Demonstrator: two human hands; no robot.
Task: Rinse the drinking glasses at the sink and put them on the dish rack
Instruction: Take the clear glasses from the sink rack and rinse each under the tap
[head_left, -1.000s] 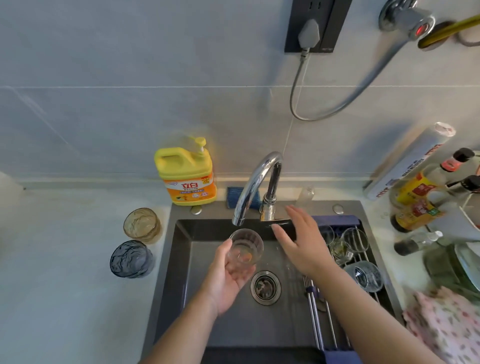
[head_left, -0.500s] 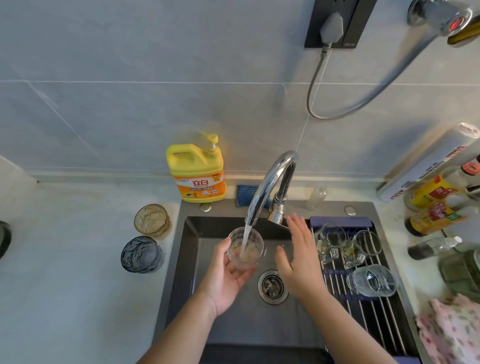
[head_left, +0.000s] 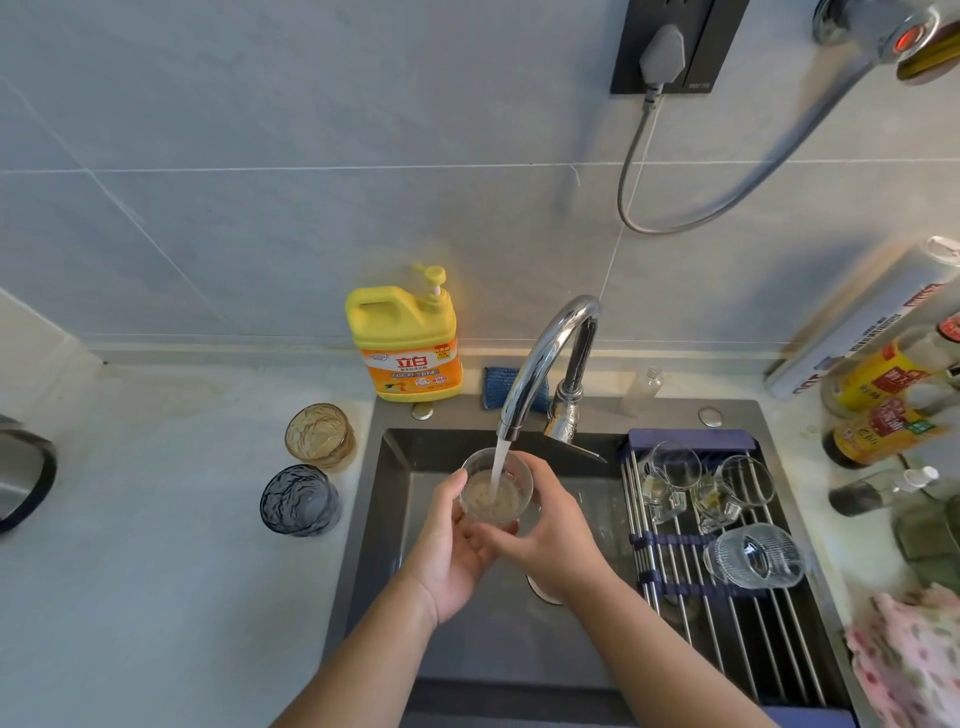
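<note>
On the counter (head_left: 156, 571) to the left of the sink (head_left: 379, 545), an amber glass (head_left: 319, 436) and a blue-grey glass (head_left: 300, 500) stand upright, just beside each other. A yellow soap bottle (head_left: 405, 343) stands against the wall behind them. Over the basin, the left hand (head_left: 452, 551) cups a clear glass (head_left: 496, 491) from below and from the left, its grip closed round the glass with the thumb on the near rim. The glass sits upright right under the tap (head_left: 545, 358), and water runs into it. The right hand (head_left: 558, 530) wraps its grip round the glass's right side. On the dish rack (head_left: 753, 649) across the right of the sink lie two handled glasses (head_left: 670, 480) and a ribbed glass (head_left: 753, 556) on its side. Bottles (head_left: 883, 384) and a flowered cloth (head_left: 914, 660) are at the far right.
</note>
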